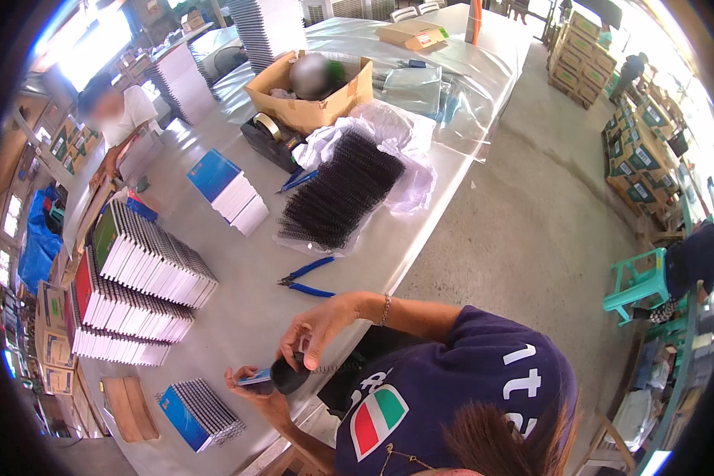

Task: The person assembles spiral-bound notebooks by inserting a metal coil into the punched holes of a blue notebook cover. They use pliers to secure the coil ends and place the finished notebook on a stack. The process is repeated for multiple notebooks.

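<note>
My left hand [263, 403] holds a small blue-covered notebook [255, 380] over the table's near edge. From above, the curled fingers of my right hand [317, 329] grip a black rounded object [290, 376] against the notebook's end; its exact kind is unclear. A thin dark spiral coil [335, 370] sticks out to the right of it. Just beyond my right hand lie blue-handled pliers [308, 278], their jaws pointing left. Near my left hand is a row of blue spiral notebooks [201, 414].
Stacks of spiral notebooks [139, 274] stand on the left. A heap of black coils [341, 190] lies beside a tape dispenser [271, 141] and a cardboard box [309, 103]. A wooden block [129, 408] sits front left. Another person [119, 127] is across the table.
</note>
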{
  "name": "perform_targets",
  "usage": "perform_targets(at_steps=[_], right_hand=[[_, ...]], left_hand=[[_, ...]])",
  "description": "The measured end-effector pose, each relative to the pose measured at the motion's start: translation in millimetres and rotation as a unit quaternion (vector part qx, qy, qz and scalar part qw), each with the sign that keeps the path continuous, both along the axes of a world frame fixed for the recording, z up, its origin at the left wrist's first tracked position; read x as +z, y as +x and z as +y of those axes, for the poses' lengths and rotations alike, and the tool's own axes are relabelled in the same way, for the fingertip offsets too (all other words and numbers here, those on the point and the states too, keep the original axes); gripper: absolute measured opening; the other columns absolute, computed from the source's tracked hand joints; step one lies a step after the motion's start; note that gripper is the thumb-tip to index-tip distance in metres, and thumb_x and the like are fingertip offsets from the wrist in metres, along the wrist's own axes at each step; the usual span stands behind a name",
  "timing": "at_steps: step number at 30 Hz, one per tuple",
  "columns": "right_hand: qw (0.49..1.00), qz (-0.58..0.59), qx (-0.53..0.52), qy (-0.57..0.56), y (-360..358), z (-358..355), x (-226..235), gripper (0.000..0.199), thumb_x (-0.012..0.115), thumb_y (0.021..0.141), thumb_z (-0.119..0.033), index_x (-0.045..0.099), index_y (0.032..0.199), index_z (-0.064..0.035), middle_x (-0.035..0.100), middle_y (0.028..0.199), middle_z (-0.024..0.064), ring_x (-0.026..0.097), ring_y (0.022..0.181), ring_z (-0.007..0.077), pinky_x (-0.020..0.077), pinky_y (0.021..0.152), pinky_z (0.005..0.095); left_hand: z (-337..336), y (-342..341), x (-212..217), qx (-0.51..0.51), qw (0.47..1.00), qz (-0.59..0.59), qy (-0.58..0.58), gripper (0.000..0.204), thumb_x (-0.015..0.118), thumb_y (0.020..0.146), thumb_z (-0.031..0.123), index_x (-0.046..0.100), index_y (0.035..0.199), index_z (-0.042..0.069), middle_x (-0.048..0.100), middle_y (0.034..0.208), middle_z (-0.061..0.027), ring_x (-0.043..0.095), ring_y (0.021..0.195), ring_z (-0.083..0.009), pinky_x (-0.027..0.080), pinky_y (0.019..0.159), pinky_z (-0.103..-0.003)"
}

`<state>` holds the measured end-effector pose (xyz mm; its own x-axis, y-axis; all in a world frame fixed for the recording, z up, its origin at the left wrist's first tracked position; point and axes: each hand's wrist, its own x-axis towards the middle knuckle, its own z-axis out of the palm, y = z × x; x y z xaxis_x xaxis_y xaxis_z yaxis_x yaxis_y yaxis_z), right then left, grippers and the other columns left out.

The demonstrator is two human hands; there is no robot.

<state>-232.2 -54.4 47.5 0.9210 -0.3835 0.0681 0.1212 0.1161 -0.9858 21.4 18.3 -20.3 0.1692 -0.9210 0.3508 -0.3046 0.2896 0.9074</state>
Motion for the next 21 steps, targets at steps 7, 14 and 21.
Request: perform_targets(at_steps=[7,14,21], right_hand=[[0.995,-0.02,-0.032,0.09,-3.6,-5.4,-1.0,0.052,0.085,0.073,-0.048,0.069,0.097,-0.0044,0.061,0.12,0.0081,0.057,0.102,0.0188,0.0461,0.088,0.0349],[0.996,0.046,0.01,-0.071,7.8,0.2,8.7,0.054,0.086,0.071,-0.047,0.068,0.094,-0.0019,0.064,0.1,0.0049,0.058,0.093,0.0193,0.0458,0.086,0.0347],[0.998,0.001,0.004,0.066,1.2,-7.9,2.9,0.055,0.083,0.073,-0.049,0.068,0.096,-0.0009,0.065,0.101,0.0091,0.061,0.094,0.022,0.0469,0.085,0.0347]], left_hand=[[5.0,-6.4,10.1,-0.031,0.998,0.052,0.013,0.105,0.085,0.063,0.002,0.023,0.147,0.012,0.042,0.105,-0.0066,0.047,0.099,-0.0206,0.04,0.091,-0.035],[-3.3,-4.2,-3.8,-0.053,0.998,0.038,0.009,0.105,0.084,0.063,0.0,0.022,0.147,0.013,0.042,0.107,-0.0064,0.047,0.101,-0.0201,0.041,0.091,-0.034],[6.4,-6.3,-6.9,-0.081,0.993,0.084,0.021,0.109,0.086,0.064,0.004,0.019,0.149,0.014,0.042,0.111,-0.005,0.046,0.105,-0.0183,0.041,0.095,-0.033]])
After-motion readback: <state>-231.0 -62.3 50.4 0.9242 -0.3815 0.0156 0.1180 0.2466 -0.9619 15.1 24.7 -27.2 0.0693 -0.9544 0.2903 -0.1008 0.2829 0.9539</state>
